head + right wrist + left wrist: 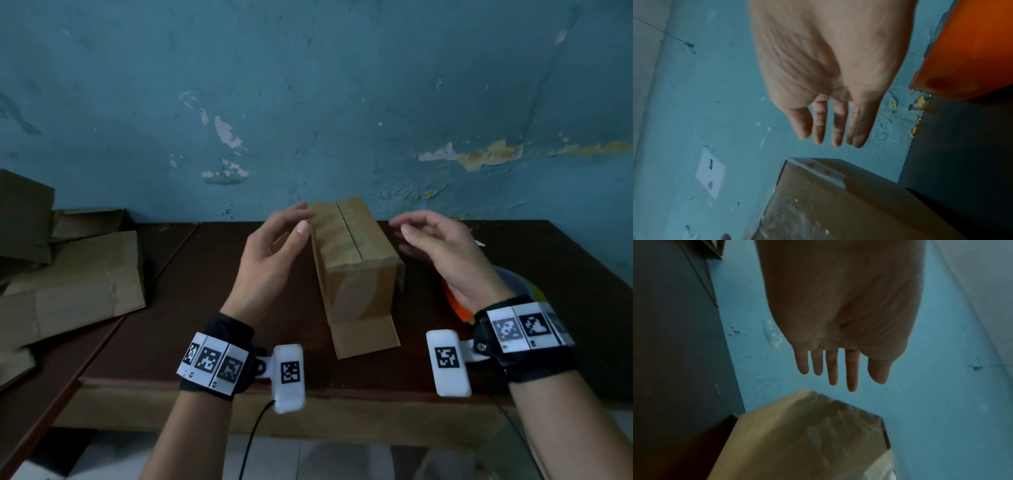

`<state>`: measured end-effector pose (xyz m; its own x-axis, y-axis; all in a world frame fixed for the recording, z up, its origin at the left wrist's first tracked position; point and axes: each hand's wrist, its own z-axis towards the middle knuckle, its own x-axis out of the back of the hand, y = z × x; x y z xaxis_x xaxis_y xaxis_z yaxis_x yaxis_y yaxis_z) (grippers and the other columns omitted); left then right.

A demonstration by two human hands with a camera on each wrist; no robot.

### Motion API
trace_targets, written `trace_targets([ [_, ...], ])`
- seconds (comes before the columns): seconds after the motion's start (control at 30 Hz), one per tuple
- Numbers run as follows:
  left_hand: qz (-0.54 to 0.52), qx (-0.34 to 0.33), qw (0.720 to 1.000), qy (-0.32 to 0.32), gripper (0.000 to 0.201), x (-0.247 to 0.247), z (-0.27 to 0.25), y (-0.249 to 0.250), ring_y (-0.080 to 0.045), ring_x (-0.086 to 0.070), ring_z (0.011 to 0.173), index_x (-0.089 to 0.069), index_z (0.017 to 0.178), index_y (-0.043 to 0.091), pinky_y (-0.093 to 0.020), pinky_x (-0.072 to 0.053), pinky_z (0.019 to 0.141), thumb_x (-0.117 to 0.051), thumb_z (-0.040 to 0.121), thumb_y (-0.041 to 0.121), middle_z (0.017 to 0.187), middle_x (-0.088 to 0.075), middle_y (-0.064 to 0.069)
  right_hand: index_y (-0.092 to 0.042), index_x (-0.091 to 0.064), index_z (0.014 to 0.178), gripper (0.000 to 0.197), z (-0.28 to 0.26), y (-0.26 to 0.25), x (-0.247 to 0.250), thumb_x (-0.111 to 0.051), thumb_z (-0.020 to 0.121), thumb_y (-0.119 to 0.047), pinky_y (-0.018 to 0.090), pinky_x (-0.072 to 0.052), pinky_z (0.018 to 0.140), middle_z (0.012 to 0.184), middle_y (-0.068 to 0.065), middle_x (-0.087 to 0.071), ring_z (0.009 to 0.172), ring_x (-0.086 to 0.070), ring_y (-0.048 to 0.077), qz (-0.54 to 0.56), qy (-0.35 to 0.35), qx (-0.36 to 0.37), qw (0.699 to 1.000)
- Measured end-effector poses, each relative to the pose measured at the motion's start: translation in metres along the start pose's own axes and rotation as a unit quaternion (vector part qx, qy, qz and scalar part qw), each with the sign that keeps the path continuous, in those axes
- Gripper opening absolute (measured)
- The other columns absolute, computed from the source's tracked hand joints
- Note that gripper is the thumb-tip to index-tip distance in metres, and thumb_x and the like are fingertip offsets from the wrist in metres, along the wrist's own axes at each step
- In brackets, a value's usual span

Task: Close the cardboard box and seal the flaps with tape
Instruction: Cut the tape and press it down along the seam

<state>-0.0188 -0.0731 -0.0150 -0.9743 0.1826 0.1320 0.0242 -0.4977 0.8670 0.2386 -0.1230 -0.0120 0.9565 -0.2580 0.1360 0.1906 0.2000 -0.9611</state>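
Cardboard box (356,260) lay lengthwise away between both hands; left hand (270,253) nearer, both grips loose, holding nothing.

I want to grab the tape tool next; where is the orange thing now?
In the head view the orange thing lies on the table at the right, mostly hidden under the right hand, right of the cardboard box.

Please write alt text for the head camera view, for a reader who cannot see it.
A closed cardboard box, clear tape over its top seam, stands on a dark wooden table between an open left hand and an open right hand, neither gripping it. Flattened cardboard lies at left before a peeling blue wall.
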Motion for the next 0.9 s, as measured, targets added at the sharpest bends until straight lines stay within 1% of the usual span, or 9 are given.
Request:
trace_targets([
  [0.07,0.006,-0.027,0.998,-0.06,0.03,-0.006,0.001,0.0,-0.004,-0.051,0.139,-0.069,0.129,0.006,-0.026,-0.047,0.109,-0.057,0.105,0.02,0.149,-0.057,0.001,-0.011,-0.07,0.121,0.024,-0.002,-0.006,-0.004,-0.061,0.099,-0.01,0.032,-0.052,0.105,0.13,-0.003,-0.069,0.123,-0.062,0.007,0.006,-0.031,0.074,0.997],
  [0.13,0.042,-0.034,0.992,-0.113,0.034,-0.011,0.0,-0.003,-0.006,-0.038,0.149,-0.071,0.131,0.017,-0.04,-0.04,0.118,-0.06,0.103,0.034,0.155,-0.052,0.005,-0.006,-0.07,0.121,0.026,-0.003,-0.01,-0.008,-0.063,0.096,-0.012,0.027,-0.048,0.107,0.137,-0.002,-0.066,0.131,-0.057,0.008,0.008,-0.087,0.125,0.988],
  [0.17,0.062,-0.028,0.989,-0.133,0.035,-0.013,-0.001,-0.004,-0.005,-0.032,0.152,-0.072,0.13,0.024,-0.043,-0.036,0.121,-0.061,0.101,0.041,0.157,-0.049,0.007,-0.005,-0.071,0.12,0.028,-0.004,-0.011,-0.008,-0.064,0.094,-0.014,0.028,-0.047,0.108,0.138,-0.001,-0.066,0.133,-0.056,0.009,0.002,-0.118,0.132,0.984],
  [0.23,0.077,-0.008,0.986,-0.151,0.034,-0.017,-0.003,-0.005,-0.001,-0.023,0.154,-0.074,0.124,0.03,-0.042,-0.029,0.125,-0.063,0.097,0.048,0.157,-0.048,0.008,-0.006,-0.073,0.118,0.031,-0.003,-0.011,-0.008,-0.068,0.089,-0.018,0.032,-0.044,0.113,0.134,-0.002,-0.068,0.135,-0.054,0.008,-0.03,-0.173,0.127,0.976],
  [0.3,0.083,-0.001,0.986,-0.148,0.035,-0.018,-0.003,-0.007,0.001,-0.021,0.154,-0.076,0.12,0.03,-0.04,-0.027,0.126,-0.062,0.094,0.048,0.156,-0.049,0.008,-0.008,-0.074,0.118,0.035,-0.001,-0.009,-0.006,-0.073,0.085,-0.019,0.036,-0.04,0.117,0.131,-0.004,-0.07,0.137,-0.051,0.005,-0.066,-0.203,0.122,0.969],
  [0.53,0.112,-0.01,0.979,-0.169,0.043,-0.014,-0.004,-0.009,0.0,-0.025,0.153,-0.075,0.123,0.031,-0.039,-0.027,0.126,-0.077,0.083,0.045,0.155,-0.051,0.008,-0.012,-0.074,0.121,0.047,0.002,-0.003,-0.003,-0.084,0.075,-0.01,0.045,-0.041,0.117,0.133,-0.007,-0.069,0.141,-0.046,0.002,-0.09,-0.225,0.109,0.964],
  [0.63,0.12,-0.017,0.977,-0.174,0.047,-0.013,-0.004,-0.009,-0.001,-0.026,0.153,-0.075,0.123,0.031,-0.037,-0.028,0.126,-0.078,0.079,0.046,0.155,-0.051,0.006,-0.016,-0.074,0.12,0.048,0.003,-0.001,-0.002,-0.085,0.073,-0.014,0.047,-0.041,0.116,0.133,-0.01,-0.069,0.141,-0.046,0.001,-0.109,-0.225,0.114,0.961],
  [0.7,0.125,-0.025,0.975,-0.182,0.048,-0.011,-0.005,-0.01,-0.002,-0.026,0.153,-0.074,0.125,0.032,-0.039,-0.027,0.126,-0.079,0.079,0.045,0.156,-0.051,0.005,-0.017,-0.074,0.121,0.049,0.002,-0.001,-0.001,-0.086,0.073,-0.014,0.046,-0.041,0.117,0.133,-0.011,-0.068,0.141,-0.045,0.0,-0.11,-0.228,0.116,0.961],
  [0.9,0.135,-0.018,0.97,-0.203,0.053,-0.007,-0.004,-0.009,0.0,-0.021,0.154,-0.071,0.13,0.033,-0.036,-0.022,0.127,-0.085,0.078,0.036,0.159,-0.046,0.008,-0.016,-0.072,0.124,0.053,0.002,-0.002,0.002,-0.085,0.074,-0.001,0.033,-0.044,0.114,0.137,-0.011,-0.066,0.143,-0.041,-0.002,-0.115,-0.243,0.114,0.956],
])
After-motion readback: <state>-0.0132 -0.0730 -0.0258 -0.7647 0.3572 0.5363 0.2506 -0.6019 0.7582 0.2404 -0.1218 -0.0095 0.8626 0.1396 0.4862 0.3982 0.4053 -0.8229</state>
